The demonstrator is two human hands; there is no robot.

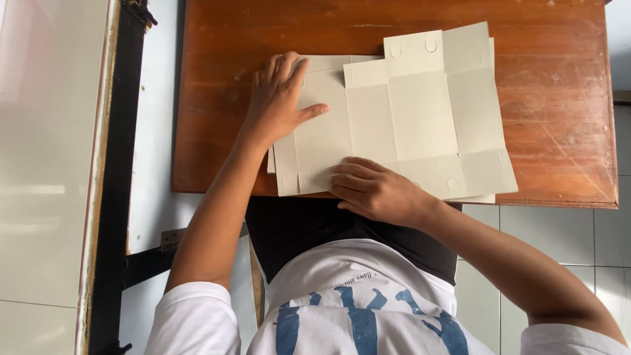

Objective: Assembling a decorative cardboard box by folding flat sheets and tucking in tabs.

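A flat grey card blank [407, 112] lies unfolded on the wooden table [552, 98], its near edge overhanging the table's front edge slightly. The left hand [276, 98] presses its far-left corner with fingers spread flat; the right hand [374, 190] rests open-fingered on the near edge, seemingly pinching nothing. Bare wood stays free right and beyond.

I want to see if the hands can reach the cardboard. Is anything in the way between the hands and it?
Nothing visible is in the way. The left hand lies flat on the cardboard sheet at its left end, and the right hand presses on its near edge. Both touch the sheet directly as it lies on the wooden table.
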